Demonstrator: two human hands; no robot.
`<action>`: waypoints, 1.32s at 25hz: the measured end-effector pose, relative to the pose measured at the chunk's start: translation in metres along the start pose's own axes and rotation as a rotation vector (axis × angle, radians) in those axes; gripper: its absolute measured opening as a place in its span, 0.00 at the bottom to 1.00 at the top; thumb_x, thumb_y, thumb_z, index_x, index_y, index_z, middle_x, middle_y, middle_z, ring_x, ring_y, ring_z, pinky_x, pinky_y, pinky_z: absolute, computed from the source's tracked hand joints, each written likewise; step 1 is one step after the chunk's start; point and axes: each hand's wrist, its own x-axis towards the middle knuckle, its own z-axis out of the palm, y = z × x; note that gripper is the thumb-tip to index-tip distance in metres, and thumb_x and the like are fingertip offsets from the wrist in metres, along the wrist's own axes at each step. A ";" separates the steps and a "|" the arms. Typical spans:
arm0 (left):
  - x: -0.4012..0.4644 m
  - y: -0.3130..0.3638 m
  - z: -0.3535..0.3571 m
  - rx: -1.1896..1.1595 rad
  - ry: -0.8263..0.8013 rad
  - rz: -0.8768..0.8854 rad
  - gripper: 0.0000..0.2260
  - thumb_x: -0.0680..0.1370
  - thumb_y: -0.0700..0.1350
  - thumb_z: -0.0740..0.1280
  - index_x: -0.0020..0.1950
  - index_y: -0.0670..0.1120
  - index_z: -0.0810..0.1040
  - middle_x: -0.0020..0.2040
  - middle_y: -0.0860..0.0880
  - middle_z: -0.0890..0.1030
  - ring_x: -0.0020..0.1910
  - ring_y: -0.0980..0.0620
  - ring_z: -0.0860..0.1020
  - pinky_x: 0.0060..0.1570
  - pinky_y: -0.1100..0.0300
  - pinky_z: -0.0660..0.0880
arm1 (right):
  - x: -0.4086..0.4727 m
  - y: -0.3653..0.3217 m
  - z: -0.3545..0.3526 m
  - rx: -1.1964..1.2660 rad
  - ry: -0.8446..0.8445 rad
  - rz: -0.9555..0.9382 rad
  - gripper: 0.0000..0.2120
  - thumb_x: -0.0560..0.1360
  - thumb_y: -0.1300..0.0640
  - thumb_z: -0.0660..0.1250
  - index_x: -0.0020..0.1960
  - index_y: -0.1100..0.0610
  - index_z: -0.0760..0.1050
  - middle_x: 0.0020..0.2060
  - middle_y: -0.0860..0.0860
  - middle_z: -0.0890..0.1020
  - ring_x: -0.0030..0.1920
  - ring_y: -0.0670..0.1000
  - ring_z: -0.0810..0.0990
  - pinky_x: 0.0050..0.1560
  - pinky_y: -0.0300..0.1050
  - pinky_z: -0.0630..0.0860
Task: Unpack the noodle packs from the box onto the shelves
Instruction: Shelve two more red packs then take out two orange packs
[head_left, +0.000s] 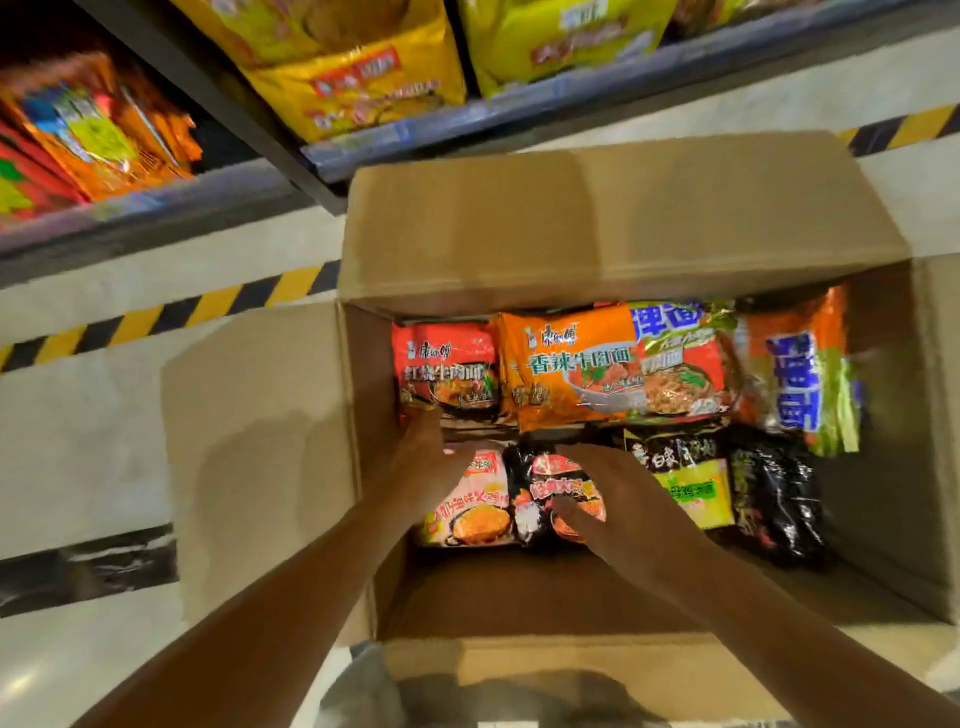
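Note:
An open cardboard box (270, 447) stands on the floor and holds several noodle packs. At the back lie a red pack (447, 364), an orange pack (571, 364) and an orange-green pack (800, 374). In front lie a pink pack (478, 509), a black-red pack (545, 483), a black-yellow pack (691, 478) and a black pack (774, 493). My left hand (428, 462) reaches in at the left, its fingertips touching the red pack's near edge. Beside it, my right hand (618, 499) lies over the black-red pack with fingers spread on it. Neither hand plainly grips anything.
Shelves (363, 156) rise behind the box, stocked with yellow packs (358, 78) above and orange-red packs (93, 135) at left. Yellow-black hazard tape (171, 312) runs along the floor. The box flaps (597, 223) stand open on all sides.

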 end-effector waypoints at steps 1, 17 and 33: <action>0.013 0.001 0.004 -0.155 0.006 -0.111 0.16 0.78 0.47 0.69 0.64 0.51 0.71 0.47 0.49 0.78 0.39 0.50 0.76 0.38 0.55 0.77 | 0.006 0.006 0.008 0.011 -0.011 0.002 0.28 0.80 0.44 0.63 0.78 0.49 0.62 0.74 0.45 0.67 0.75 0.46 0.61 0.68 0.33 0.53; 0.063 0.028 0.019 -1.386 0.466 -0.677 0.18 0.77 0.50 0.72 0.62 0.44 0.72 0.54 0.45 0.80 0.40 0.50 0.80 0.40 0.56 0.78 | 0.038 0.026 0.061 0.099 0.034 0.081 0.32 0.75 0.41 0.61 0.77 0.50 0.63 0.70 0.46 0.74 0.71 0.49 0.70 0.68 0.42 0.66; -0.047 0.033 -0.107 -0.841 -0.023 -0.069 0.13 0.76 0.40 0.71 0.60 0.43 0.78 0.49 0.47 0.87 0.49 0.50 0.86 0.51 0.55 0.80 | 0.097 -0.059 0.094 0.834 0.071 0.457 0.16 0.79 0.60 0.66 0.65 0.52 0.72 0.52 0.50 0.82 0.51 0.52 0.81 0.47 0.46 0.75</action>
